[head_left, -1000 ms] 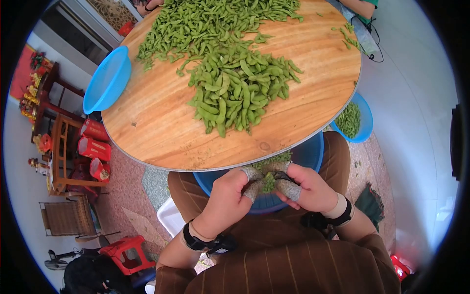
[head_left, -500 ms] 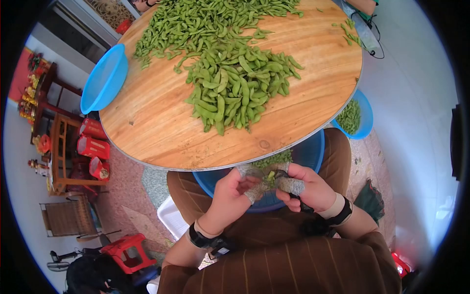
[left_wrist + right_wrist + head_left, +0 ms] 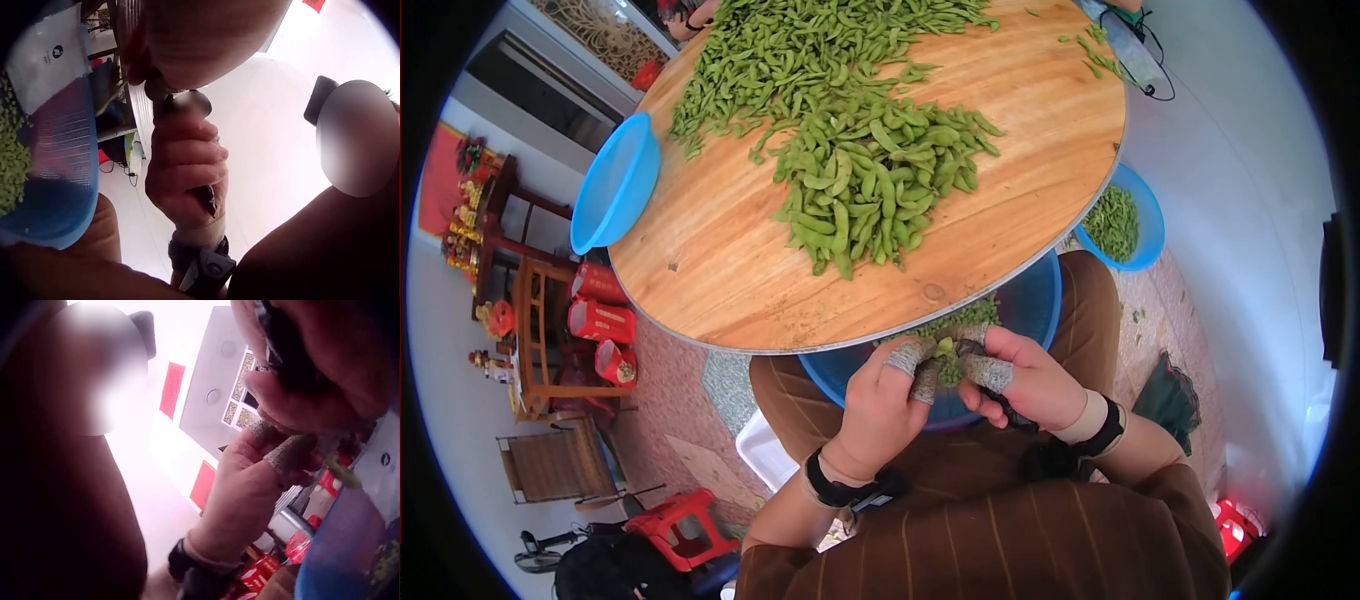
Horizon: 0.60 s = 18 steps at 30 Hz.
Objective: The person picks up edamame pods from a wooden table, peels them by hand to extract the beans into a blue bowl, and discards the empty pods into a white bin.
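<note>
Below table [image 3: 1040,130]: blue basin [image 3: 1050,300], shelled beans [image 3: 962,316] inside. Right of table: bowl [image 3: 1154,218] of green bits [image 3: 1112,226]. Left hand [image 3: 876,412] pinches pod [image 3: 945,347]; right hand [image 3: 1040,385] curls round dark thing [image 3: 1013,412] (blurry).

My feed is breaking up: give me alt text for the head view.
A person's left hand and right hand, both wearing grey fabric finger wraps, meet at a small green pod above a round blue plastic basin of shelled green beans. The right hand grips a dark, narrow object. Beyond, curved green pods are heaped on a round light-wood table.
</note>
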### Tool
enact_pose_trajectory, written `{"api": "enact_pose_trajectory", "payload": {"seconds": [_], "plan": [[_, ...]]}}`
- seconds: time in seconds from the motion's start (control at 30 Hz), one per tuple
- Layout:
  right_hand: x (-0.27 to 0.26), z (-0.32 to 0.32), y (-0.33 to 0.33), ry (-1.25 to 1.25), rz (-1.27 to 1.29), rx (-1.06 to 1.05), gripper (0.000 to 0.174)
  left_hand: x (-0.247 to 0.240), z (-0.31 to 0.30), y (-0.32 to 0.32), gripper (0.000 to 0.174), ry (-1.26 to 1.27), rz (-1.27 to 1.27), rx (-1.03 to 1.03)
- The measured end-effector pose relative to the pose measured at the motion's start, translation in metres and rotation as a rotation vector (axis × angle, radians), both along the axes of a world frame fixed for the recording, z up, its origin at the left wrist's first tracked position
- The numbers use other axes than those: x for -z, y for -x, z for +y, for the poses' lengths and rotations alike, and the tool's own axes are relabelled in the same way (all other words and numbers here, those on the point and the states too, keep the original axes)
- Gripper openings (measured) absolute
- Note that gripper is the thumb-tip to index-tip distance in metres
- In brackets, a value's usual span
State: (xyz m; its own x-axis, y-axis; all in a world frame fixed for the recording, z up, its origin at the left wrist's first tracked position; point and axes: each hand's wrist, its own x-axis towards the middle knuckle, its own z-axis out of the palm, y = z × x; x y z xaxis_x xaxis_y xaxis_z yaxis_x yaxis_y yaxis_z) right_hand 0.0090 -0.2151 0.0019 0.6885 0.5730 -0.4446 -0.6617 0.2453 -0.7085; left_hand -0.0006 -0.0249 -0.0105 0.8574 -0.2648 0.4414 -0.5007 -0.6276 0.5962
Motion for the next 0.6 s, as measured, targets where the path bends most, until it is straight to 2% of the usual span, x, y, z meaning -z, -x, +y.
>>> {"api": "enact_pose_trajectory", "payload": {"seconds": [0.13, 0.23, 0.3, 0.43, 0.6], "plan": [[-0.0009, 0.0027, 0.0003, 0.062, -0.08, -0.015, 0.02, -0.0003, -0.0002, 0.0031, 0.03, -0.022, -0.014, -0.033], [0.0011, 0.0083, 0.0034, 0.146, -0.141, -0.01, 0.02, 0.0022, -0.001, 0.0044, 0.028, 0.017, 0.093, -0.1], [0.0048, 0.0086, 0.0043, 0.159, -0.196, 0.025, 0.018, 0.0064, -0.0024, 0.0055, 0.03, 0.194, 0.297, -0.118], [0.0069, 0.0067, 0.0008, 0.259, -0.256, 0.139, 0.015, 0.0051, -0.0039, 0.003, 0.029, 0.168, 0.24, -0.123], [0.005, 0.0089, -0.0053, 0.345, -0.303, 0.134, 0.019, -0.0003, -0.0035, 0.0033, 0.035, 0.044, 0.107, -0.034]]}}
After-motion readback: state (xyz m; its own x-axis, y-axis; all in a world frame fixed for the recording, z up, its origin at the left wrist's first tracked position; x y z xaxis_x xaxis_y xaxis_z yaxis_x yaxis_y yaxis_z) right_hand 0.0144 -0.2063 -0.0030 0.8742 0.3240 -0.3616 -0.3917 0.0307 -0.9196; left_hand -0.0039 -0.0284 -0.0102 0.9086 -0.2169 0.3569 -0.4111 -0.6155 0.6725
